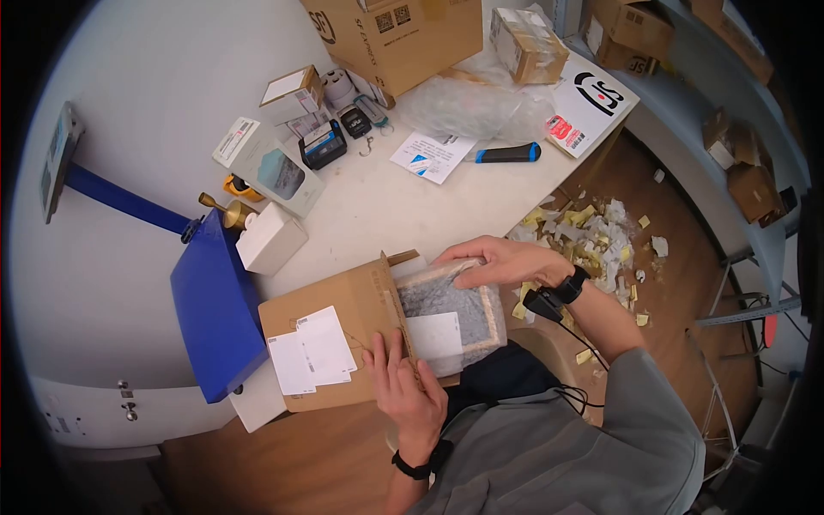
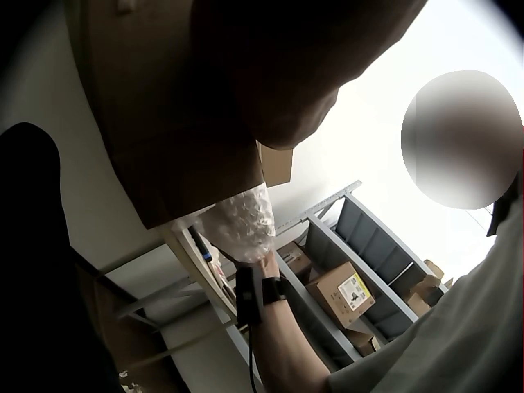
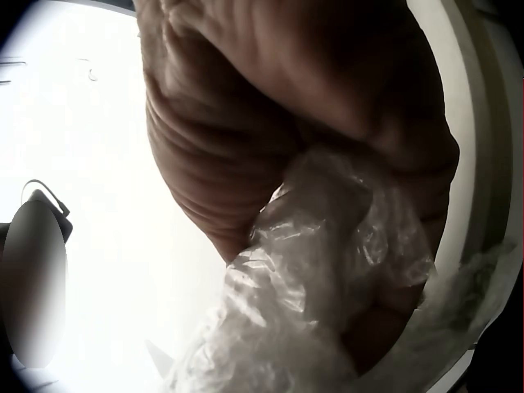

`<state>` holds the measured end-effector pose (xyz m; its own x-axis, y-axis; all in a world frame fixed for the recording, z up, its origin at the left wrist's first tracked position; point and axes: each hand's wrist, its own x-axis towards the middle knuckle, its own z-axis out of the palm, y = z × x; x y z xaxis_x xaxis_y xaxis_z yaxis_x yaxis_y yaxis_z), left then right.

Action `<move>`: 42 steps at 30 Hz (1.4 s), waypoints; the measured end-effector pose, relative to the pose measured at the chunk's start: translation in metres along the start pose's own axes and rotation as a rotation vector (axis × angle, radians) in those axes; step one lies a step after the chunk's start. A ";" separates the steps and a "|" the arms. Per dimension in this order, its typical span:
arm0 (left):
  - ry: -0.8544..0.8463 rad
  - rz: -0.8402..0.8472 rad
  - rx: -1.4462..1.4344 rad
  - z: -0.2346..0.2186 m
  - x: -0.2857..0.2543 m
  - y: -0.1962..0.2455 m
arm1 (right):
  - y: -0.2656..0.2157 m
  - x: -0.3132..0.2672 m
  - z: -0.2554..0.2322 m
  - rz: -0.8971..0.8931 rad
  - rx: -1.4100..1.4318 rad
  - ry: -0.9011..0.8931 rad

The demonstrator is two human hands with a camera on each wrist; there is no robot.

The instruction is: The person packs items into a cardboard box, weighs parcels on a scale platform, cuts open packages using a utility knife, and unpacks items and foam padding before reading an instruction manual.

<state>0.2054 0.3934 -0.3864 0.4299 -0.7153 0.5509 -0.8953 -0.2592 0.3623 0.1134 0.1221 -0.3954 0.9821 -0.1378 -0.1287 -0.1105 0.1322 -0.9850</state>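
Observation:
A cardboard box (image 1: 356,292) with white labels lies tilted at the table's front edge, its opening facing right. A flat rectangular package (image 1: 442,296) in clear bubble wrap, grey inside with a tan border and a white label, sits partly inside that opening. My right hand (image 1: 498,262) grips the package's far outer corner, thumb across its top; in the right wrist view, crinkled bubble wrap (image 3: 286,278) runs from under the palm. My left hand (image 1: 408,390) rests on the box face beside the opening, fingers extended. The package's inner end is hidden in the box.
On the white table (image 1: 378,206) stand a white box (image 1: 270,240), a picture-printed carton (image 1: 275,167) and a large carton (image 1: 403,43). A blue-handled tool (image 1: 508,154) lies near a leaflet (image 1: 433,156). Paper scraps (image 1: 592,236) litter the floor; a blue stand (image 1: 215,309) is at left.

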 end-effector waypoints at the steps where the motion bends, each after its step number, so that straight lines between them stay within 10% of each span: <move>1: -0.005 -0.002 0.006 0.000 -0.001 0.000 | 0.003 0.007 0.010 0.004 0.039 0.012; 5: 0.002 -0.036 0.012 0.002 -0.001 0.002 | 0.014 0.011 0.043 0.143 0.168 0.231; 12: 0.022 -0.054 0.000 0.003 0.004 0.005 | 0.022 -0.034 0.114 -0.189 0.579 0.626; 17: 0.018 0.024 -0.019 0.007 0.001 0.004 | 0.030 -0.006 0.136 -0.184 0.719 0.566; 19: 0.012 0.041 -0.009 0.009 -0.004 0.005 | 0.033 0.013 0.129 -0.001 1.055 0.282; 27: 0.005 -0.011 -0.036 0.008 -0.001 0.007 | 0.036 0.043 0.145 -0.036 0.552 0.699; 31: -0.193 0.064 -0.053 -0.011 0.005 0.007 | 0.033 0.035 0.133 -0.289 -0.481 0.935; 34: -0.154 0.082 -0.083 -0.063 0.019 -0.014 | 0.025 0.015 0.124 -0.268 -0.477 0.991; 38: 0.163 -0.498 -0.110 -0.086 0.006 -0.093 | 0.047 -0.004 0.132 -0.277 -0.006 0.796; 42: 0.038 -0.541 -0.297 -0.081 -0.009 -0.131 | 0.055 -0.006 0.144 -0.301 -0.054 0.677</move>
<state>0.3283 0.4858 -0.3779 0.8225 -0.5083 0.2552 -0.4814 -0.3833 0.7883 0.1236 0.2710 -0.4327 0.6641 -0.7375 0.1228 0.1246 -0.0527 -0.9908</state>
